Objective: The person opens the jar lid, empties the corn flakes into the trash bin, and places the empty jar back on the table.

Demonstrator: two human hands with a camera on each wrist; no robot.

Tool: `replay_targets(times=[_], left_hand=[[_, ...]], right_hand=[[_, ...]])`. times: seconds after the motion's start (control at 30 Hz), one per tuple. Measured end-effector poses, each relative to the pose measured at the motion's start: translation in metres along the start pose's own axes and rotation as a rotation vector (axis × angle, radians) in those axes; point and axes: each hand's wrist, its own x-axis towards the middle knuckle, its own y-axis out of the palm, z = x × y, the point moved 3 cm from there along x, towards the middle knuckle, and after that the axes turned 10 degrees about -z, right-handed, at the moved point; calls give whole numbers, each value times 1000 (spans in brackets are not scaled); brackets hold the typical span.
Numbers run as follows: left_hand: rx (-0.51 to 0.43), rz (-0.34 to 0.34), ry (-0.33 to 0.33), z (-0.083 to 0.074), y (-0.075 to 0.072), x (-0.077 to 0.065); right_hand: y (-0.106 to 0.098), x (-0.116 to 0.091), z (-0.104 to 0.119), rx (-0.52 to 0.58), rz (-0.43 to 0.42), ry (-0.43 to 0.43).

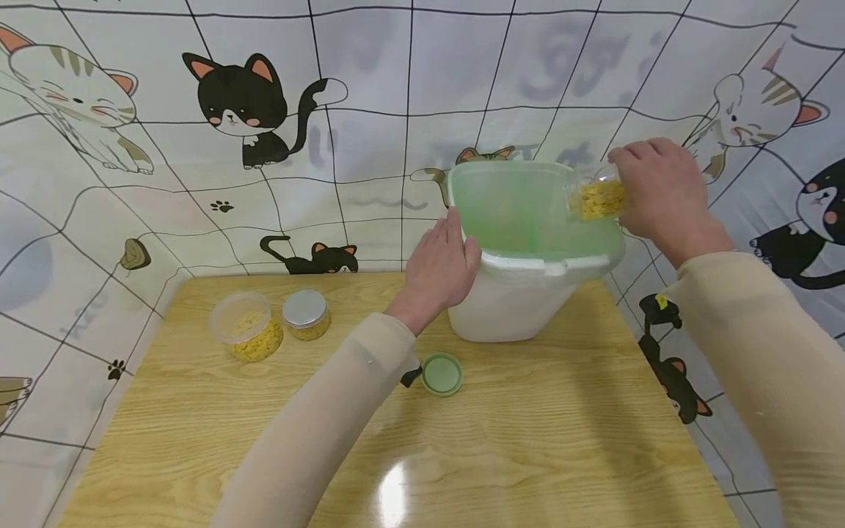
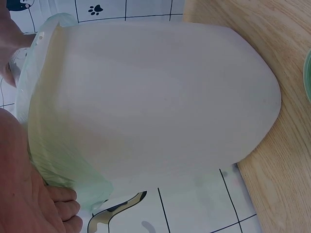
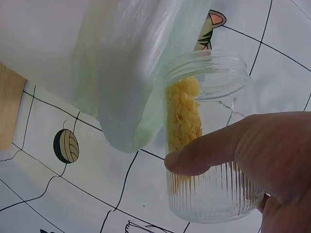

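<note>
The right grip [image 1: 663, 194] holds a tilted jar [image 3: 214, 196] of yellow pieces [image 3: 183, 109] at the lined bin's [image 1: 498, 312] mouth; the left grip [image 1: 444, 268], fingers extended, touches its rim. Only the right wrist view shows ribbed glass; only the head view, a tub [image 1: 254, 341] and silver-lidded pot [image 1: 306, 315] on the surface [image 1: 515, 447].

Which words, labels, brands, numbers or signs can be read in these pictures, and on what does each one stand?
None can be read.
Wall: faint grey marks, possibly letters, too blurred to read; the printed cats and paw prints are only drawings.
Jar in the right hand: no label seen.
Bin: no print seen.
Green lid: no readable text.
</note>
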Motion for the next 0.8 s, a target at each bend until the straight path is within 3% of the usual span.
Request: replay_targets(times=[0.8], left_hand=[[-11, -9, -2, -1, 0, -1]], right_hand=[[0, 1, 9, -41, -43, -76]])
